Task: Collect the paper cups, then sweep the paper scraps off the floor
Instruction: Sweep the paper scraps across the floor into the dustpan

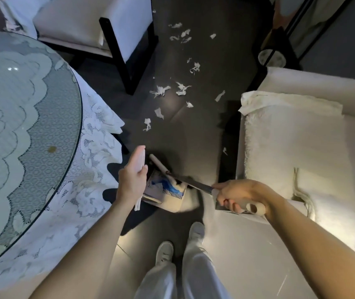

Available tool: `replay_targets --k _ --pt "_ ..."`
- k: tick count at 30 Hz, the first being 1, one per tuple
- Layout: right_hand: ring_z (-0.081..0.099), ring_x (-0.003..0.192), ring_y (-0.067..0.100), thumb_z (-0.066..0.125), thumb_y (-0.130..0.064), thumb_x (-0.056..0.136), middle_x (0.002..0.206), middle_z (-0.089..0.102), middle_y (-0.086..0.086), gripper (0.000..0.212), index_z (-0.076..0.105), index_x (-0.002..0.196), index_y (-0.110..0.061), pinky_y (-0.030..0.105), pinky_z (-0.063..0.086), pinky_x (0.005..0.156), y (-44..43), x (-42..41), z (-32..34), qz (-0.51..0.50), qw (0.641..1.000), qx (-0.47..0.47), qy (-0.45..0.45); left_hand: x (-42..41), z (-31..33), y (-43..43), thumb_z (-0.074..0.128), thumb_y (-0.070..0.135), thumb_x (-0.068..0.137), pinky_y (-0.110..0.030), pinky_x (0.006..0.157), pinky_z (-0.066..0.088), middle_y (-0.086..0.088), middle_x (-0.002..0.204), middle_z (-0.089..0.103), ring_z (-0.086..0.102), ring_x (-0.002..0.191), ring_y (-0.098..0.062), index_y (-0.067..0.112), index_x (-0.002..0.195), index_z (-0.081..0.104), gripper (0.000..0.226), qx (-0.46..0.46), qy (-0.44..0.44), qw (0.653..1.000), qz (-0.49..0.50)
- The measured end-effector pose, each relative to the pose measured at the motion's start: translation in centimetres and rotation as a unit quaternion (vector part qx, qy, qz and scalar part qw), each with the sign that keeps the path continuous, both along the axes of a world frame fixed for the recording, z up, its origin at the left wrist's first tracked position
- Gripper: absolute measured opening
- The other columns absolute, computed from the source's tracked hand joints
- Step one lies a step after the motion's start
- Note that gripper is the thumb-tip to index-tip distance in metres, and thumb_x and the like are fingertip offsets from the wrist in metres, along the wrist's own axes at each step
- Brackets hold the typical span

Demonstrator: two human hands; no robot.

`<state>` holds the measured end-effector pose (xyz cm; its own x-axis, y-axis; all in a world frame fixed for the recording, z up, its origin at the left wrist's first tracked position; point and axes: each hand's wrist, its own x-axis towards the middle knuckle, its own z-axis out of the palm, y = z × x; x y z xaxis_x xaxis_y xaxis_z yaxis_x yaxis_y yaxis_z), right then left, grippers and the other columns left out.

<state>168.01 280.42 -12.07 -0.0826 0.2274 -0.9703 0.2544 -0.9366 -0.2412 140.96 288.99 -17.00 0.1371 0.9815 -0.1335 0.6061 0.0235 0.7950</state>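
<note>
Home dining room, lace-clothed round table, upholstered chairs

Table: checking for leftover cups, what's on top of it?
A glass sheet over a white lace cloth; no cups show. Its left part lies outside the picture.

The person wears white trousers and 2 white shoes.

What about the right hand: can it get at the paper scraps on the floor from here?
Probably yes, by broom rather than fingers. The right hand grips the broom handle, and the dark floor up to the nearest paper scraps shows nothing in the way.
</note>
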Motion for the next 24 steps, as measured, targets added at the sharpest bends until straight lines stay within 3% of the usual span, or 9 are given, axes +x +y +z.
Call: replay_targets --k 7,10,13,17,19,21,24 --pt "0.039 0.036 0.005 0.049 0.004 0.086 0.048 0.048 0.000 0.042 0.054 0.101 -0.035 0.014 0.033 0.033 -2.1 0.7 3.8 -0.018 0.999 -0.012 0.041 -2.2 0.3 -2.1 0.052 0.000 0.091 -0.031 0.104 0.041 0.014 0.133 0.055 0.051 0.122 -0.015 0.035 0.136 0.046 0.057 0.004 -0.013 1.000 0.013" --pt "0.039 0.037 0.005 0.048 0.006 0.088 0.049 0.047 0.001 0.047 0.051 0.113 -0.034 0.014 0.032 0.032 -1.3 0.6 4.6 -0.024 0.999 0.009 0.033 -3.6 0.8 -3.3 0.051 -0.001 0.092 -0.020 0.102 0.035 0.024 0.130 0.049 0.044 0.124 -0.001 0.030 0.137 0.046 0.055 0.004 -0.021 0.999 0.024" --pt "0.040 0.039 0.007 0.049 0.006 0.088 0.051 0.049 0.001 0.057 0.045 0.129 -0.032 0.016 0.034 0.032 0.9 -0.2 4.9 0.000 0.999 0.051 0.009 -5.0 1.4 -4.2 0.049 -0.002 0.093 -0.019 0.104 0.033 0.023 0.133 0.046 0.039 0.120 0.013 0.025 0.140 0.046 0.054 -0.006 -0.026 0.999 0.047" --pt "0.042 0.038 0.009 0.048 0.005 0.087 0.048 0.051 0.001 0.060 0.040 0.140 -0.023 0.019 0.036 0.034 5.2 -3.3 4.0 0.100 0.989 0.101 -0.043 -6.9 1.9 -5.5 0.050 -0.004 0.094 -0.002 0.100 0.026 0.024 0.134 0.044 0.035 0.123 0.020 0.020 0.142 0.045 0.054 -0.004 -0.025 0.997 0.066" --pt "0.048 0.043 0.011 0.049 0.000 0.086 0.055 0.056 0.002 0.052 0.046 0.137 -0.011 0.023 0.043 0.046 7.5 -5.3 3.5 0.189 0.971 0.129 -0.074 -7.8 2.0 -5.8 0.050 -0.004 0.094 0.003 0.098 0.024 0.025 0.134 0.044 0.030 0.119 0.029 0.018 0.141 0.046 0.052 0.004 -0.023 0.997 0.078" --pt "0.055 0.058 0.015 0.051 -0.006 0.083 0.068 0.060 0.004 0.044 0.055 0.127 -0.010 0.029 0.046 0.061 9.6 -7.3 2.6 0.265 0.945 0.160 -0.108 -8.6 1.9 -6.0 0.050 -0.006 0.094 0.003 0.098 0.024 0.023 0.135 0.045 0.031 0.119 0.028 0.017 0.140 0.047 0.052 0.008 -0.018 0.995 0.096" --pt "0.059 0.068 0.022 0.051 -0.009 0.076 0.081 0.067 0.012 0.024 0.062 0.096 -0.015 0.033 0.050 0.069 11.5 -10.1 0.8 0.349 0.906 0.186 -0.152 -9.2 1.8 -6.2 0.052 -0.005 0.094 -0.005 0.100 0.030 0.031 0.130 0.047 0.046 0.119 0.009 0.022 0.139 0.048 0.053 -0.002 -0.023 0.991 0.134"
